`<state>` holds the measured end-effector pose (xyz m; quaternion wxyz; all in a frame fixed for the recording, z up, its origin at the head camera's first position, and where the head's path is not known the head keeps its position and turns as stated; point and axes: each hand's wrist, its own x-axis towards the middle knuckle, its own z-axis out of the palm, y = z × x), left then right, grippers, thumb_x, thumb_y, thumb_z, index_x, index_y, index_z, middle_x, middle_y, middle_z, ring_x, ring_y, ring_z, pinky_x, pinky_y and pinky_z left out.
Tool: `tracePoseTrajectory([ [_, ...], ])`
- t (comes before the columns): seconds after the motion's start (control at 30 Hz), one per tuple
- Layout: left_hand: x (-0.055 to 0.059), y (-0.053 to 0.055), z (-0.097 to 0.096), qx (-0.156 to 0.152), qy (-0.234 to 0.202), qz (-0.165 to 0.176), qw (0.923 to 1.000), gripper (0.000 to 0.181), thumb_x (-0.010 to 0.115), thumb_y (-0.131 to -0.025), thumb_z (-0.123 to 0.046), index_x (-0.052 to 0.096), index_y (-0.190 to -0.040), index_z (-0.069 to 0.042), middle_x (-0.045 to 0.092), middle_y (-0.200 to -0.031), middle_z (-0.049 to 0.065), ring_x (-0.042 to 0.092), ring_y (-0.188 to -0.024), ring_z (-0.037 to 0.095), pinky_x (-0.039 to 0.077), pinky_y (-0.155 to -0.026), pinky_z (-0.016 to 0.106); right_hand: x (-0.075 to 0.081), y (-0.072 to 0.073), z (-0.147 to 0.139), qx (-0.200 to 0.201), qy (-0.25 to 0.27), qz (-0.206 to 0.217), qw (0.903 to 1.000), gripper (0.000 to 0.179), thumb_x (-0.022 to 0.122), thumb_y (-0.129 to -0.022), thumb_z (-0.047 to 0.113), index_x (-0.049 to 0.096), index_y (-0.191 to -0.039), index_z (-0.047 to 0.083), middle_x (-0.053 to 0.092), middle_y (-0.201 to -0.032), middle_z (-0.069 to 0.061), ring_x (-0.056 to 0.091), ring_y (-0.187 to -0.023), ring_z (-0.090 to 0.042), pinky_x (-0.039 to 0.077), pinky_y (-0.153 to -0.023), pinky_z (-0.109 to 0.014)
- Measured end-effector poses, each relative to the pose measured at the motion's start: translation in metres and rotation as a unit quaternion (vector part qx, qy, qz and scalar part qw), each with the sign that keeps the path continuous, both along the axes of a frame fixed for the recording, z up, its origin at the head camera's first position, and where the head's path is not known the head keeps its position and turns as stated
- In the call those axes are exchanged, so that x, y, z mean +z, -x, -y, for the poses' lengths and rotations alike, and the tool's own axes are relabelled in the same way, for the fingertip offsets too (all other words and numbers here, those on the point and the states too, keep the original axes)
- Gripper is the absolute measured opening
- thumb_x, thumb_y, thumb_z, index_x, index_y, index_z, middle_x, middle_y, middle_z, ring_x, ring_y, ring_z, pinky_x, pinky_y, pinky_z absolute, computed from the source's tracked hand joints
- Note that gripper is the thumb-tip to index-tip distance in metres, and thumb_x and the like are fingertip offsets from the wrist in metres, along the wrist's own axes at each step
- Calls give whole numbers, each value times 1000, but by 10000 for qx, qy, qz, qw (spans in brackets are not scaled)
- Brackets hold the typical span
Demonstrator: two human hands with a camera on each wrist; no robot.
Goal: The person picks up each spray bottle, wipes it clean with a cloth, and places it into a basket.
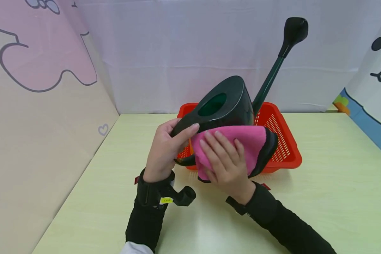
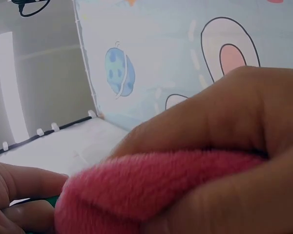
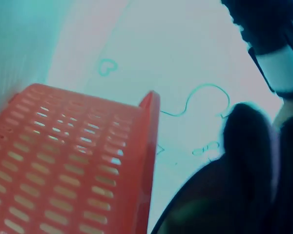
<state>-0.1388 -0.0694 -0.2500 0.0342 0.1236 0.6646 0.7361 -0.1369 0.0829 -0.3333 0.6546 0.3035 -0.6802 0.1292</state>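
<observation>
In the head view, a dark green watering can (image 1: 230, 106) is held tilted, its long spout (image 1: 270, 81) pointing up to the right. My left hand (image 1: 165, 150) grips its handle (image 1: 185, 126), thumb on top. A pink cloth (image 1: 252, 144) with a black border lies folded against the can's near side. My right hand (image 1: 227, 164) presses the cloth there, fingers spread across it. From the left wrist view, a fold of the cloth (image 2: 151, 185) bulges between the right hand's fingers (image 2: 195, 119) and thumb. The lower side of the can is hidden behind the cloth.
Behind and below the can stands a red slotted plastic basket (image 1: 287, 155) on the pale table (image 1: 98, 211). Its slotted wall (image 3: 78, 161) fills the left of the right wrist view. A white curtain (image 1: 184, 53) hangs at the back, with printed panels on both sides.
</observation>
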Motion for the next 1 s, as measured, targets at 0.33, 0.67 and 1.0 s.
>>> tracePoseTrajectory([
  [0.33,-2,2,-2,31,-55,-88,9999,21,57,-86,-11,52,-102,2,45,-63,0,42,-55,13,42,-56,21,5,-3,-4,-146,-879,29,9960,30,56,-89,25,62,-112,7,66,-109,-11,52,-110,-27,21,-111,-43],
  [0.67,-2,1,-2,3,-6,-15,10000,14,57,-86,-14,52,-94,-3,42,-60,0,39,-52,13,34,-52,23,14,8,-21,422,424,18,9982,30,57,-88,26,60,-110,7,64,-112,-10,53,-117,-25,32,-106,-42],
  [1.0,0,-2,-2,-13,-62,148,9999,11,58,-87,-11,50,-89,-4,40,-59,-1,36,-51,13,31,-51,22,34,20,-50,1624,2162,1062,9569,34,51,-89,21,53,-110,-7,60,-108,-20,58,-103,-22,43,-97,-27],
])
